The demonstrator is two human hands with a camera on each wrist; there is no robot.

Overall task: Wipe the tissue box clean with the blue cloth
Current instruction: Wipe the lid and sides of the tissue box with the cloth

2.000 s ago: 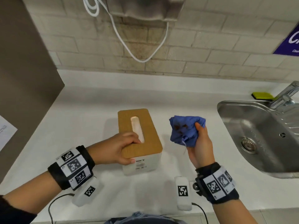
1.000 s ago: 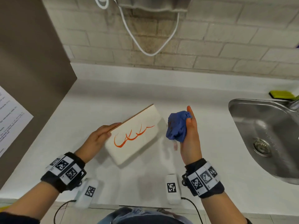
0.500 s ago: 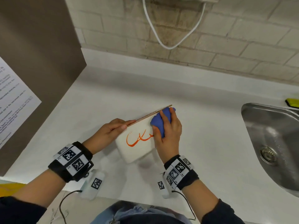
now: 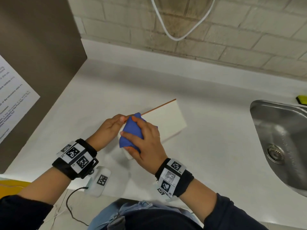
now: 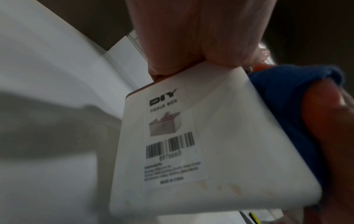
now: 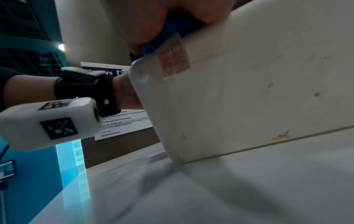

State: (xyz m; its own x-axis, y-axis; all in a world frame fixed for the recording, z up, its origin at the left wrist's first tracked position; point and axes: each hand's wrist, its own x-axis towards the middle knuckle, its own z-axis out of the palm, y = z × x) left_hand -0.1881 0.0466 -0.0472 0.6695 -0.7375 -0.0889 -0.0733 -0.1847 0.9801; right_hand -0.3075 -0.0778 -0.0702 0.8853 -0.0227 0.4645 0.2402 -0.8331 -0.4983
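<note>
The white tissue box [image 4: 166, 121] with a thin wooden lid edge lies tipped on the counter, its broad side facing up. My left hand [image 4: 110, 128] grips its near-left end, fingers curled over the lid edge; the left wrist view shows the barcode label on the box [image 5: 191, 144]. My right hand [image 4: 146, 140] holds the bunched blue cloth [image 4: 131, 135] and presses it on the near-left part of the upturned side. The cloth [image 5: 283, 97] shows against the box edge. The uncovered part of that side looks plain white. The right wrist view shows the box [image 6: 249, 91] with small orange specks.
A steel sink [image 4: 280, 140] is set into the white counter [image 4: 216, 146] at right, with a yellow-green sponge [image 4: 301, 99] behind it. A dark panel with a printed notice [image 4: 15, 97] stands at left. A white cable [image 4: 176, 37] hangs on the brick wall.
My right hand carried the cloth onto the tipped box and swept it from the far right end toward me. The orange scribble seen earlier no longer shows. The left hand kept holding the box.
</note>
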